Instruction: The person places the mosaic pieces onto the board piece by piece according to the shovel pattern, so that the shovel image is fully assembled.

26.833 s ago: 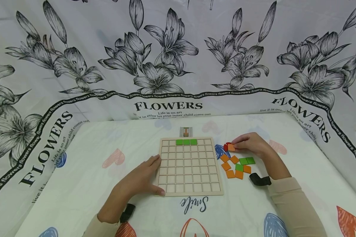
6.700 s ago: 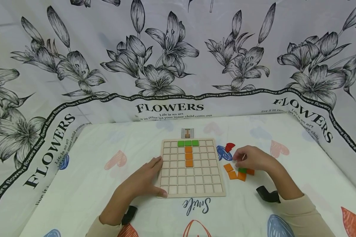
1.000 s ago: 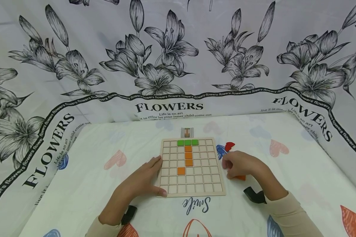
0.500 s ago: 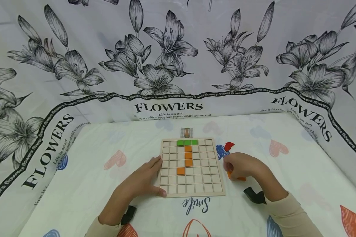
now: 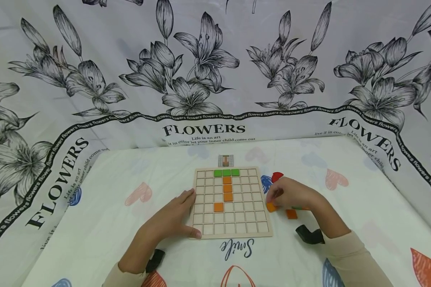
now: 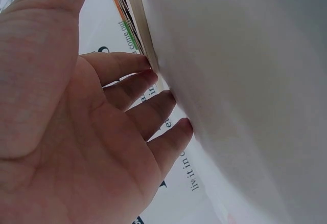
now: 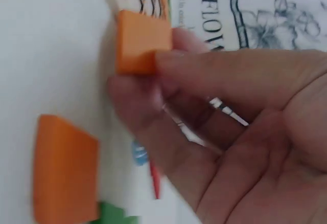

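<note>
In the head view a square wooden grid board (image 5: 233, 236) lies on the table. Three green tiles (image 5: 226, 172) fill the middle of its far row, with a column of three orange tiles (image 5: 228, 188) below. One more orange tile (image 5: 218, 207) sits a row nearer, one cell left. My left hand (image 5: 170, 219) rests along the board's left side, fingers extended against its edge, thumb at the near corner. Just right of the board, my right hand (image 5: 294, 193) pinches an orange tile (image 7: 143, 42) between thumb and fingers.
Under the right hand lie a loose orange tile (image 5: 291, 214) and a partly hidden green piece (image 5: 301, 207). A red piece (image 5: 277, 175) is behind that hand. A small printed grid picture (image 5: 226, 160) lies beyond the board. The cloth backdrop (image 5: 208, 135) rises behind the table.
Within the last second my right hand has picked up an orange tile and brought it left to the board's edge. Since the oldest frame, orange tiles have appeared on the board; the left hand stays put.
</note>
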Tool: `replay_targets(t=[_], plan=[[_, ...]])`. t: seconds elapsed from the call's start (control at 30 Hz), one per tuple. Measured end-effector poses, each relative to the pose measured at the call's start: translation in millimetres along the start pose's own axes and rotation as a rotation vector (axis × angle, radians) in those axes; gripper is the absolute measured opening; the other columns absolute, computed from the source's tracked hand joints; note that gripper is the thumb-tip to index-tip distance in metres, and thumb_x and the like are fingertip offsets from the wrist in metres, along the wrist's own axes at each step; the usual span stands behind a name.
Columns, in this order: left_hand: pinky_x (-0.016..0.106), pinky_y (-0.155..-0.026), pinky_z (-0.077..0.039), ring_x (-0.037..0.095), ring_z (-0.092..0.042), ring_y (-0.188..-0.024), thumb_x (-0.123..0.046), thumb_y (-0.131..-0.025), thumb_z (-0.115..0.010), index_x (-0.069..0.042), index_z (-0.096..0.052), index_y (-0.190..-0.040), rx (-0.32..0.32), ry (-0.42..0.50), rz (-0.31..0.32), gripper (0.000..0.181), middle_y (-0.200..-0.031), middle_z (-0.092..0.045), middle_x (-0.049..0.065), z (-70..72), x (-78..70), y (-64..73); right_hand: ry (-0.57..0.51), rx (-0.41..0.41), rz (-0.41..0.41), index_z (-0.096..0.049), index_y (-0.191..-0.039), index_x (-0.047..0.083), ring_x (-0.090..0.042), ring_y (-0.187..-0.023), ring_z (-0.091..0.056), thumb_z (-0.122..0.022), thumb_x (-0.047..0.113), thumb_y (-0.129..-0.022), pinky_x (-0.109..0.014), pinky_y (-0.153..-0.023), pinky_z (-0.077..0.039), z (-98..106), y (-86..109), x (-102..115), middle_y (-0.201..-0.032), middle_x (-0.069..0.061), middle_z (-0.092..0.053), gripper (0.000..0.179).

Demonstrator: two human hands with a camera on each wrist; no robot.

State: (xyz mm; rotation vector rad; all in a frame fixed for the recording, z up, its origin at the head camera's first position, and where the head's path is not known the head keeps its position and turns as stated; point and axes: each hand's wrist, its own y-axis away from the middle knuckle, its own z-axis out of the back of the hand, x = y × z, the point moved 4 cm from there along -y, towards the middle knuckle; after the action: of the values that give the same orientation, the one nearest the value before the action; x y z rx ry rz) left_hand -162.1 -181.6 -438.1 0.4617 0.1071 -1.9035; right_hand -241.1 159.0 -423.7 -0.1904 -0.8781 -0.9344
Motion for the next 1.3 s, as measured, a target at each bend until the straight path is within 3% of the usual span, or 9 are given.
replay_targets(t=[0.2, 0.4, 0.53, 0.9, 1.3], plan=[[0.046, -0.116, -0.029, 0.033, -0.025, -0.148, -0.065, -0.064, -0.083, -0.002, -0.029, -0.157, 0.002, 0.007, -0.008, 0.124, -0.163, -0.025, 0.012, -0.7, 0.2, -0.9, -0.279, -0.016, -0.013, -0.078, -0.092, 0.002, -0.025, -0.081, -0.066, -0.073, 0.001, -0.088, -0.034, -0.076, -0.057, 3.0, -3.3, -21.4, -0.093, -0.009, -0.071, 0.007], [0.049, -0.116, -0.029, 0.035, -0.024, -0.148, -0.063, -0.065, -0.083, 0.0, -0.029, -0.156, -0.005, 0.01, -0.029, 0.123, -0.162, -0.026, 0.014, 0.5, -1.0, -1.1, -0.538, -0.057, -0.089, -0.075, -0.099, -0.008, -0.028, -0.079, -0.073, -0.076, 0.003, -0.087, -0.037, -0.077, -0.06, 1.2, -5.8, -32.5, -0.095, -0.015, -0.071, 0.015], [0.048, -0.116, -0.029, 0.034, -0.024, -0.149, -0.064, -0.065, -0.082, -0.001, -0.029, -0.157, -0.002, 0.007, -0.025, 0.124, -0.163, -0.026, 0.013, 0.6, -0.8, -0.9, -0.629, -0.079, -0.128, -0.073, -0.102, -0.01, -0.027, -0.081, -0.073, -0.075, -0.001, -0.087, -0.038, -0.077, -0.06, -3.0, -9.3, -33.4, -0.097, -0.015, -0.071, 0.017], [0.047, -0.116, -0.029, 0.033, -0.024, -0.149, -0.064, -0.064, -0.084, -0.002, -0.029, -0.157, 0.005, 0.003, 0.0, 0.124, -0.163, -0.025, 0.012, -0.3, 0.2, -1.0, -0.642, -0.166, -0.159, -0.072, -0.101, -0.012, -0.024, -0.078, -0.073, -0.074, -0.005, -0.086, -0.037, -0.075, -0.06, -10.5, -14.5, -21.4, -0.096, -0.015, -0.07, 0.016], [0.048, -0.116, -0.029, 0.034, -0.025, -0.148, -0.063, -0.064, -0.085, -0.001, -0.03, -0.157, -0.004, 0.018, -0.011, 0.124, -0.163, -0.026, 0.013, 1.0, -0.4, 0.4, -0.57, -0.161, -0.148, -0.074, -0.099, -0.008, -0.022, -0.077, -0.072, -0.073, -0.005, -0.087, -0.035, -0.075, -0.06, -18.1, -20.9, -11.3, -0.098, -0.014, -0.07, 0.012]])
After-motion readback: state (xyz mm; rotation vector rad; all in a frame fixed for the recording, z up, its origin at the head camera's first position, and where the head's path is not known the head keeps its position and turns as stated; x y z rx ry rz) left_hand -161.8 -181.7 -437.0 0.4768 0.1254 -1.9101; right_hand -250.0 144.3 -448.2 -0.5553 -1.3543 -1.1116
